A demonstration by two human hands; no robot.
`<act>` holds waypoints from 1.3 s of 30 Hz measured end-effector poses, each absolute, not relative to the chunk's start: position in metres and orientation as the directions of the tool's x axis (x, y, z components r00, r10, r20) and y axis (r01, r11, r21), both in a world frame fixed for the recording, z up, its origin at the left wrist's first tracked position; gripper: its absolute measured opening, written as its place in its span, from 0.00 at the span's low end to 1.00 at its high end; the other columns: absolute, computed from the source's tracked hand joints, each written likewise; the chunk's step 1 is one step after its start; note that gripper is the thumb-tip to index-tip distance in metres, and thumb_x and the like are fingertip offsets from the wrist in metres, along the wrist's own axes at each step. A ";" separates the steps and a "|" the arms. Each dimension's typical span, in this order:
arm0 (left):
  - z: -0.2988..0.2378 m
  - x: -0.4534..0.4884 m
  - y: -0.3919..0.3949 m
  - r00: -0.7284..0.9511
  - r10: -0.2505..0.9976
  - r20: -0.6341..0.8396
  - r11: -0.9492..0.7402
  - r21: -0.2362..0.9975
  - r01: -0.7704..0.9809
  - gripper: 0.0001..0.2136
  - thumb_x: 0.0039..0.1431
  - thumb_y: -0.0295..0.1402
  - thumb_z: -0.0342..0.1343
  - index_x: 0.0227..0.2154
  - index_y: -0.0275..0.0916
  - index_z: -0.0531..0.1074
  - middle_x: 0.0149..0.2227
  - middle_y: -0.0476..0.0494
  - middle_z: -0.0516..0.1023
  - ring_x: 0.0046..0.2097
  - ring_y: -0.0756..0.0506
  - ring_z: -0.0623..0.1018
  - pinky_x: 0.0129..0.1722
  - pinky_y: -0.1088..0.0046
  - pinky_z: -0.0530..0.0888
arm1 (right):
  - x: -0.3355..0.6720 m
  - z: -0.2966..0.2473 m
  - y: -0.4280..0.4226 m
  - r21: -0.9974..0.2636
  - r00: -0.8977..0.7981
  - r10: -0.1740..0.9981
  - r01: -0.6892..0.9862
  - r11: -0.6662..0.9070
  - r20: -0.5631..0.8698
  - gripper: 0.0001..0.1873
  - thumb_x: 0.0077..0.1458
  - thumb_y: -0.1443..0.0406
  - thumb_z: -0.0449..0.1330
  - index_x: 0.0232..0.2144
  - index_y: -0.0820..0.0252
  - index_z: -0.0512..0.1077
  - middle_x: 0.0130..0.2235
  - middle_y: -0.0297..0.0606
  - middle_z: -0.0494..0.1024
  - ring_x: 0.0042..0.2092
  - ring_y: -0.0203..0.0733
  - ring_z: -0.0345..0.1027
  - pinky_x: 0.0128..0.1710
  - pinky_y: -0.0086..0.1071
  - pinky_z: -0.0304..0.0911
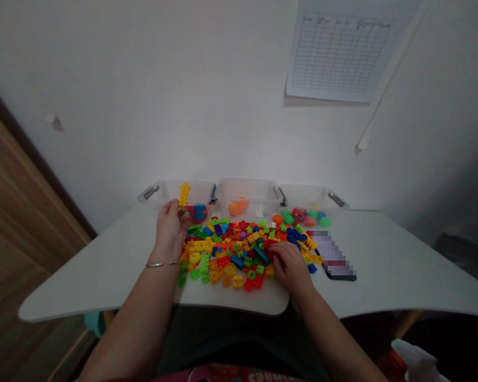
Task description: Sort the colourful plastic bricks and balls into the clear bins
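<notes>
A heap of coloured plastic building blocks covers the middle of the white table. My left hand is raised at the heap's left edge, closed on a yellow stick of joined blocks that stands upright above the fingers. My right hand lies on the heap's right side, fingers curled down among the blocks; what they hold, if anything, is hidden. A thin bracelet circles my left wrist.
Three clear plastic bins stand along the wall: the left bin, the middle bin with an orange piece, the right bin with round pieces. A phone lies right of the heap. A printed sheet hangs on the wall.
</notes>
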State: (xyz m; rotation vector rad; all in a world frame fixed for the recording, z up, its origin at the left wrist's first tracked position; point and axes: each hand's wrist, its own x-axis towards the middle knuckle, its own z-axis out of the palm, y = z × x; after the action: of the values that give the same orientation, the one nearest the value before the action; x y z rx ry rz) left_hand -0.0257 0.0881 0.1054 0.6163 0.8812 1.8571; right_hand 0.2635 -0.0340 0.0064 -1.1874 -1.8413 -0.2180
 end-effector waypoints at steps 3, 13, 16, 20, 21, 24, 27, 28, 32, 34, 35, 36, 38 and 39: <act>0.106 -0.032 0.096 -0.353 0.934 -0.049 -0.194 0.761 -0.619 0.02 0.58 0.29 0.54 0.30 0.39 0.67 0.23 0.55 0.71 0.22 0.56 0.71 0.21 0.85 0.68 | 0.264 0.006 -0.034 -0.308 -0.127 0.641 0.796 0.521 0.757 0.13 0.57 0.71 0.52 0.41 0.56 0.72 0.42 0.41 0.78 0.46 0.45 0.70 0.50 0.46 0.66; 0.107 -0.038 0.112 -0.328 0.934 -0.141 -0.110 0.759 -0.641 0.05 0.55 0.22 0.53 0.27 0.38 0.66 0.23 0.52 0.71 0.25 0.56 0.73 0.27 0.83 0.75 | 0.266 0.006 -0.033 -0.315 -0.133 0.649 0.790 0.526 0.749 0.12 0.56 0.72 0.53 0.39 0.56 0.72 0.41 0.41 0.78 0.45 0.45 0.70 0.48 0.45 0.66; 0.107 -0.039 0.114 -0.296 0.943 -0.153 -0.069 0.778 -0.625 0.05 0.54 0.23 0.53 0.26 0.38 0.65 0.23 0.52 0.70 0.25 0.55 0.73 0.28 0.81 0.76 | 0.266 0.006 -0.033 -0.317 -0.132 0.650 0.790 0.525 0.749 0.12 0.56 0.72 0.53 0.40 0.57 0.72 0.41 0.41 0.78 0.46 0.45 0.69 0.48 0.44 0.66; 0.103 -0.042 0.112 -0.274 0.954 -0.121 -0.061 0.818 -0.572 0.04 0.51 0.24 0.54 0.27 0.39 0.65 0.24 0.55 0.70 0.25 0.55 0.73 0.30 0.79 0.76 | 0.266 0.006 -0.034 -0.318 -0.134 0.659 0.793 0.519 0.741 0.12 0.57 0.71 0.53 0.40 0.57 0.73 0.41 0.41 0.78 0.46 0.45 0.69 0.49 0.44 0.66; 0.101 -0.042 0.111 -0.274 0.956 -0.109 -0.064 0.830 -0.554 0.05 0.50 0.24 0.54 0.28 0.39 0.65 0.24 0.55 0.70 0.24 0.56 0.73 0.29 0.79 0.76 | 0.266 0.006 -0.034 -0.318 -0.134 0.659 0.793 0.519 0.740 0.12 0.57 0.71 0.53 0.40 0.57 0.73 0.41 0.41 0.78 0.46 0.45 0.69 0.49 0.44 0.65; 0.095 -0.042 0.110 -0.262 0.963 -0.067 -0.070 0.875 -0.480 0.07 0.47 0.24 0.55 0.28 0.39 0.65 0.22 0.56 0.69 0.22 0.55 0.70 0.25 0.81 0.71 | 0.266 0.006 -0.034 -0.317 -0.132 0.653 0.792 0.522 0.745 0.12 0.56 0.72 0.53 0.40 0.57 0.73 0.41 0.41 0.78 0.46 0.45 0.69 0.49 0.44 0.65; 0.093 -0.038 0.104 -0.243 0.970 -0.015 -0.085 0.916 -0.392 0.07 0.44 0.26 0.58 0.29 0.38 0.67 0.22 0.55 0.70 0.24 0.53 0.72 0.24 0.80 0.69 | 0.266 0.006 -0.033 -0.310 -0.136 0.646 0.791 0.527 0.751 0.12 0.57 0.72 0.53 0.40 0.57 0.72 0.41 0.41 0.78 0.46 0.45 0.69 0.49 0.44 0.65; 0.094 -0.037 0.099 -0.236 0.971 0.026 -0.103 0.941 -0.322 0.07 0.44 0.27 0.59 0.29 0.38 0.68 0.23 0.54 0.71 0.25 0.52 0.72 0.25 0.79 0.70 | 0.266 0.006 -0.033 -0.306 -0.138 0.644 0.792 0.528 0.752 0.12 0.57 0.72 0.53 0.40 0.57 0.72 0.41 0.41 0.78 0.46 0.45 0.69 0.49 0.44 0.65; 0.102 -0.035 0.068 -0.023 0.935 0.354 -0.320 0.869 0.377 0.08 0.50 0.35 0.57 0.32 0.38 0.72 0.30 0.47 0.77 0.32 0.47 0.76 0.33 0.72 0.73 | 0.266 0.004 -0.032 -0.304 -0.138 0.644 0.795 0.525 0.752 0.11 0.57 0.72 0.53 0.40 0.57 0.72 0.42 0.41 0.77 0.46 0.45 0.69 0.49 0.44 0.66; 0.104 -0.035 0.048 0.192 0.866 0.462 -0.455 0.568 0.686 0.11 0.54 0.38 0.54 0.38 0.40 0.74 0.37 0.43 0.79 0.38 0.44 0.77 0.40 0.67 0.73 | 0.267 0.003 -0.032 -0.304 -0.136 0.646 0.797 0.522 0.751 0.11 0.57 0.72 0.53 0.40 0.57 0.72 0.42 0.41 0.77 0.46 0.45 0.69 0.49 0.44 0.66; 0.104 -0.036 0.039 0.276 0.840 0.468 -0.481 0.406 0.777 0.11 0.56 0.38 0.53 0.39 0.41 0.75 0.40 0.42 0.79 0.42 0.42 0.76 0.43 0.65 0.72 | 0.267 0.003 -0.032 -0.304 -0.136 0.647 0.798 0.520 0.750 0.11 0.57 0.71 0.53 0.40 0.57 0.72 0.42 0.41 0.77 0.46 0.45 0.69 0.49 0.44 0.66; 0.103 -0.036 0.032 0.335 0.829 0.448 -0.486 0.280 0.828 0.11 0.57 0.37 0.52 0.40 0.42 0.75 0.41 0.42 0.79 0.44 0.40 0.76 0.45 0.64 0.71 | 0.267 0.002 -0.032 -0.304 -0.135 0.649 0.800 0.518 0.749 0.11 0.57 0.71 0.53 0.40 0.57 0.72 0.42 0.41 0.77 0.46 0.45 0.69 0.49 0.44 0.66; 0.098 -0.038 0.021 0.394 0.834 0.387 -0.470 0.124 0.874 0.12 0.58 0.36 0.52 0.41 0.42 0.75 0.41 0.40 0.79 0.44 0.39 0.76 0.45 0.63 0.71 | 0.266 0.002 -0.033 -0.307 -0.133 0.652 0.801 0.515 0.746 0.10 0.57 0.71 0.54 0.40 0.57 0.72 0.42 0.41 0.77 0.46 0.45 0.69 0.48 0.44 0.66; 0.095 -0.039 0.019 0.421 0.835 0.354 -0.476 0.081 0.876 0.12 0.58 0.35 0.52 0.41 0.41 0.76 0.41 0.40 0.79 0.44 0.39 0.76 0.45 0.62 0.71 | 0.266 0.003 -0.033 -0.307 -0.134 0.653 0.800 0.515 0.745 0.10 0.57 0.71 0.54 0.40 0.57 0.72 0.42 0.41 0.77 0.46 0.45 0.69 0.48 0.44 0.66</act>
State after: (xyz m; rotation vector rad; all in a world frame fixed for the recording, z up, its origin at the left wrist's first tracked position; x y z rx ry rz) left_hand -0.0385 0.0188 0.0946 2.7441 1.6590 0.5720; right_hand 0.2660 -0.0331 0.0028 -1.2041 -1.8553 -0.2052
